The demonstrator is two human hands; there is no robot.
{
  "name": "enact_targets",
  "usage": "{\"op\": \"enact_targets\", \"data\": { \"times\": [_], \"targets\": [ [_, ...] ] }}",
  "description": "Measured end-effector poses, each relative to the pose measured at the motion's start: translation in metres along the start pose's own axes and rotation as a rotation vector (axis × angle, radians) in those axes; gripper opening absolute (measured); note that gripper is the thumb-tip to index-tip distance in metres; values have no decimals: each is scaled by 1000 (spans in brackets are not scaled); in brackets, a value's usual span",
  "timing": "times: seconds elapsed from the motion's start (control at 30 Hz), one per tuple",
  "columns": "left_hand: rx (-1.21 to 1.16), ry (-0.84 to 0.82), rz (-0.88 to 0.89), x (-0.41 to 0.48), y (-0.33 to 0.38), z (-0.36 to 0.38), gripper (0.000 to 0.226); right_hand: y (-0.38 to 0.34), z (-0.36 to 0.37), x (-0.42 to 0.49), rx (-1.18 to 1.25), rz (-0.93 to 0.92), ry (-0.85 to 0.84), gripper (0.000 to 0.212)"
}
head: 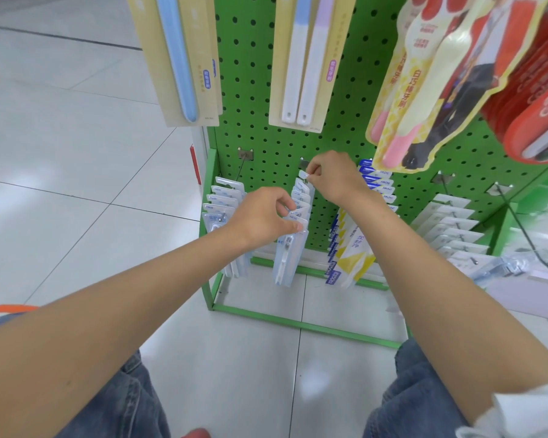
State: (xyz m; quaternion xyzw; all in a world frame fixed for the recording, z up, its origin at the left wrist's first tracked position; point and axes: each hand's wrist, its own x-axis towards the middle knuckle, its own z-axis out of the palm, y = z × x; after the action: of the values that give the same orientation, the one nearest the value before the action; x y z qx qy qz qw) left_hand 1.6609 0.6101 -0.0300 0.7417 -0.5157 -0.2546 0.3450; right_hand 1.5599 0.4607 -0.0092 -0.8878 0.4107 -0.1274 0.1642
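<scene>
Pinched between thumb and forefinger of right hand (332, 177): top tab of rearmost pack (303, 176), right at the back plate of the middle hook (301, 162). Fingers curled, grip closed on that tab. Gripped by left hand (263, 216), thumb below and fingers above: tabs of the front packs (296, 216), at the outer end of the middle hook. Between the two hands, along the middle hook: row of white-and-blue blister packs (301, 196), threaded, overlapping, tilted forward. Below the left hand, hanging near the tip of the middle hook: foremost pack (287, 257), upright, clear of the floor.

Left of the middle hook: second row of like packs (225, 200) on its own peg. Right of the middle hook, partly hidden by the right forearm: blue-and-yellow packets (350, 251), with blue-printed cards (377, 181) behind them. Farther right of the middle hook: row of white cards (450, 222). Behind the middle hook: green pegboard (260, 90). Above the middle hook: carded toothbrushes (304, 58); up and left, blue toothbrush card (181, 58); up and right, red packs (535, 99). Below the middle hook: green base frame (298, 324) on pale floor tiles (76, 153).
</scene>
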Motion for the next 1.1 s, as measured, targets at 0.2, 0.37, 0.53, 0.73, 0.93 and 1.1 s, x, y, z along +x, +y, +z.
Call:
{"op": "enact_targets", "data": {
  "times": [0.2,0.37,0.53,0.73,0.93,1.1],
  "targets": [
    [17,-1,1,0,1,0,33,-1,-14,-21,-79,-52,-94,36],
    [30,4,5,-2,4,1,32,-2,-20,-41,-110,-37,-50,26],
    [50,42,12,-4,8,4,27,8,-24,-77,-107,-145,77,36],
    [81,61,123,-12,27,18,36,19,-16,-121,3,-224,305,33],
    [-35,-99,207,-30,44,34,15,26,-20,-153,269,-206,417,23],
    [-127,-109,210,-42,56,42,14,25,-30,-163,408,-138,456,15]
  ]
}}
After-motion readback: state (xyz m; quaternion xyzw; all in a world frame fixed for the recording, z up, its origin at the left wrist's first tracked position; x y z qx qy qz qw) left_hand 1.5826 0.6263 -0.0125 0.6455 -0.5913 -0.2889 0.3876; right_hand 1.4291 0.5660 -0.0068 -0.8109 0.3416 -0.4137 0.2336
